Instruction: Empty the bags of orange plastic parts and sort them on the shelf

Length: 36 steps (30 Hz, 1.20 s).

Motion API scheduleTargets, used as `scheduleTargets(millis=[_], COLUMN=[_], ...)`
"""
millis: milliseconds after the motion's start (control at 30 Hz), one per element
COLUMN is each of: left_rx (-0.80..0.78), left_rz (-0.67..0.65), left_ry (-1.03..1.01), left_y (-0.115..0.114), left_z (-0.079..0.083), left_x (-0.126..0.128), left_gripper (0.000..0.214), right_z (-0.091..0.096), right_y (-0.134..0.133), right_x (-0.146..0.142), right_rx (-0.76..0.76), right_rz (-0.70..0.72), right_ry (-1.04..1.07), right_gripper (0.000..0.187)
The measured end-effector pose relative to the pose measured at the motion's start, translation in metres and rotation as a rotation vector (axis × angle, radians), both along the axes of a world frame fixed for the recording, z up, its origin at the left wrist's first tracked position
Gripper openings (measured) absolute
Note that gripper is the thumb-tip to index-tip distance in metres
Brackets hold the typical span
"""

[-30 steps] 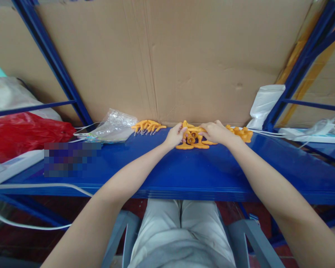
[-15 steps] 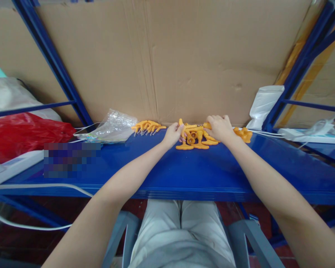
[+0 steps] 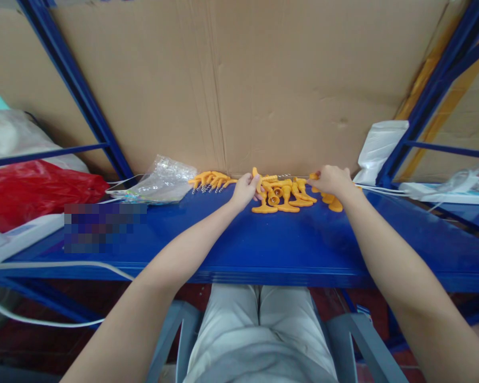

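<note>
Two bare forearms stretch forward from the lower corners over a blue metal tabletop (image 3: 239, 242), elbows apart, and angle inward toward a spread of orange plastic T-handled corkscrews (image 3: 288, 208) at the far edge, beside a brown cardboard backing (image 3: 263, 96). The left hand (image 3: 244, 192), wrist nearly straight, closes its thumb and fingers on one orange T-shaped piece (image 3: 255, 172), its end jutting upward. The right hand (image 3: 334, 180), palm down and wrist bent, has its fingers narrowly curled, an orange end (image 3: 314, 175) showing at their tips; whether it is gripped cannot be told.

The orange pieces lie in three groups: one in the middle between the hands, one at left with silvery metal spirals (image 3: 209, 188) pointing toward the person, and one partly hidden beneath the right hand (image 3: 335, 204). Overlap prevents an exact count in any group. Two hollow, round openings face the camera in the middle group.

One crinkled clear plastic bag (image 3: 162, 178) lies just left of the left group; one red plastic bag (image 3: 43, 189) sits farther left. One white soft packet (image 3: 379, 149) leans near the right-hand blue metal upright (image 3: 427, 90). Two grey chair arms (image 3: 183, 324) flank two pale-trousered legs (image 3: 233, 314).
</note>
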<state>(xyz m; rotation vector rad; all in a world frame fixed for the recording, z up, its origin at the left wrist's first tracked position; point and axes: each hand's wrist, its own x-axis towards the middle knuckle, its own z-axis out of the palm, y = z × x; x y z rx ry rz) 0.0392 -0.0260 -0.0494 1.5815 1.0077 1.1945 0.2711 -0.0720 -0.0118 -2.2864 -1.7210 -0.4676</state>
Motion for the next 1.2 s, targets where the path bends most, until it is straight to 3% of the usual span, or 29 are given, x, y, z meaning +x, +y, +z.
scheduleTargets(millis=[567,933,1200], left_rx=[0.010,0.000,0.005], left_rz=[0.002,-0.006,0.001], left_ry=[0.004,0.008,0.005], left_y=[0.000,-0.001,-0.001], left_z=[0.000,0.001,0.000], left_x=[0.000,0.000,0.000], left_gripper=[0.020,0.021,0.022], right_z=[-0.006,-0.039,-0.042], right_y=[0.007,0.017,0.018], right_x=[0.022,0.025,0.028], right_rx=[-0.207,-0.094,-0.070], right_rz=[-0.092,0.033,0.042], right_ry=[-0.010,-0.161,-0.174], right_gripper=[0.038,0.046,0.047])
